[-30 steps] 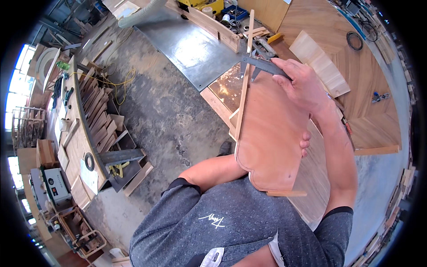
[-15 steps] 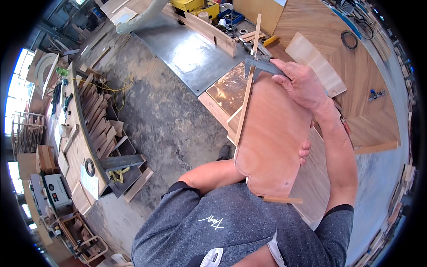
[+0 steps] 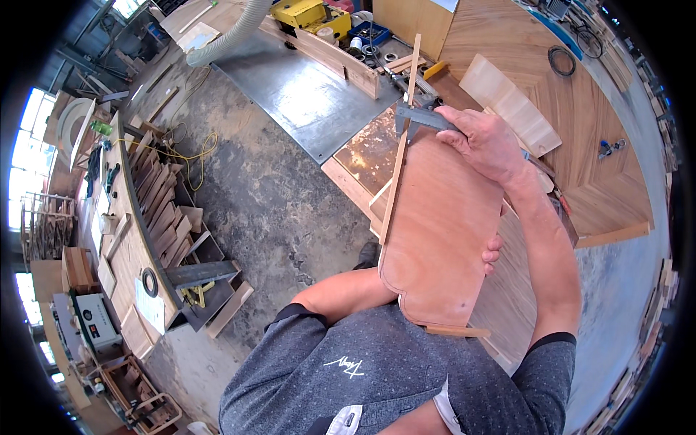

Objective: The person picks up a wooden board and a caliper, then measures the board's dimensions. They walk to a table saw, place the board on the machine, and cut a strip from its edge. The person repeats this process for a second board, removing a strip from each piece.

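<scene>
The left hand (image 3: 492,254) is being mostly hidden by the board (image 3: 442,217); the hose (image 3: 242,33) is being cropped at the top.

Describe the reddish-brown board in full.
The board looks like smooth, faintly grained wood, flat, with a lobed, dark-lined near-left corner. It slants, far end slightly rightward. A long strip of wood runs along its left edge, a short strip at its near end. The left hand holds its right edge; over its far end, the right hand holds a caliper.
</scene>
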Action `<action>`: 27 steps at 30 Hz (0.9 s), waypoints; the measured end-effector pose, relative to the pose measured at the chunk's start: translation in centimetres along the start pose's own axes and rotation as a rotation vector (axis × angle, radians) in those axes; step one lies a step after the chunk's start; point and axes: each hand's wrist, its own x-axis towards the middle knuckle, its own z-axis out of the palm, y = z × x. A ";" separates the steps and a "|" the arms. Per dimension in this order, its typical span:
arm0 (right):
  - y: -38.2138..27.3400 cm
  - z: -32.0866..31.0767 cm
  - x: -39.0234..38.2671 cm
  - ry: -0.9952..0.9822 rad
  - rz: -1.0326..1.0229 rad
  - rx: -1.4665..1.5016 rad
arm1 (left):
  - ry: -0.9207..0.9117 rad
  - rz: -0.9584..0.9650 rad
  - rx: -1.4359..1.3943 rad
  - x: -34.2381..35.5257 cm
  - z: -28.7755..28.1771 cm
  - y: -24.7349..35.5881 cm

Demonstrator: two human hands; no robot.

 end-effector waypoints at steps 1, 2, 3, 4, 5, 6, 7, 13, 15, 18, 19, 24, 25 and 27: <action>0.1 0.1 -0.1 0.001 -0.003 0.001 | 0.006 0.004 0.002 -0.1 0.2 0.0; 0.1 0.1 -0.1 -0.001 0.003 0.008 | 0.011 0.007 0.004 -0.1 0.3 0.0; 0.0 0.2 0.0 -0.005 0.010 0.015 | 0.024 0.009 0.003 -0.1 0.6 -0.1; 0.0 0.2 -0.1 -0.010 0.017 0.021 | 0.037 0.011 0.002 -0.1 0.9 -0.2; 0.0 0.2 -0.1 -0.013 0.022 0.022 | 0.049 0.013 0.001 -0.1 1.0 -0.2; -0.1 0.2 -0.1 -0.016 0.023 0.024 | 0.031 0.017 -0.005 -0.1 0.8 -0.2; -0.2 0.2 0.0 -0.018 0.024 0.026 | 0.013 0.021 -0.010 -0.2 0.2 -0.3; -0.3 0.3 0.0 -0.026 0.046 0.041 | 0.030 0.028 -0.008 -0.4 0.7 -0.1; -0.2 0.4 0.0 -0.033 0.047 0.029 | 0.036 0.027 -0.010 -0.5 0.9 -0.1; -0.2 0.4 0.1 -0.041 0.059 0.027 | 0.027 0.024 -0.019 -0.5 0.8 0.0; -0.2 0.5 0.1 -0.043 0.064 0.030 | 0.027 0.025 -0.018 -0.5 0.7 0.1; -0.3 0.5 0.2 -0.046 0.067 0.031 | 0.031 0.019 -0.031 -0.6 1.1 0.2; -0.3 0.5 0.2 -0.051 0.071 0.028 | 0.034 0.022 -0.025 -0.7 1.2 0.2; -0.2 0.7 0.2 -0.043 0.068 0.037 | 0.034 0.025 -0.021 -0.7 1.2 0.2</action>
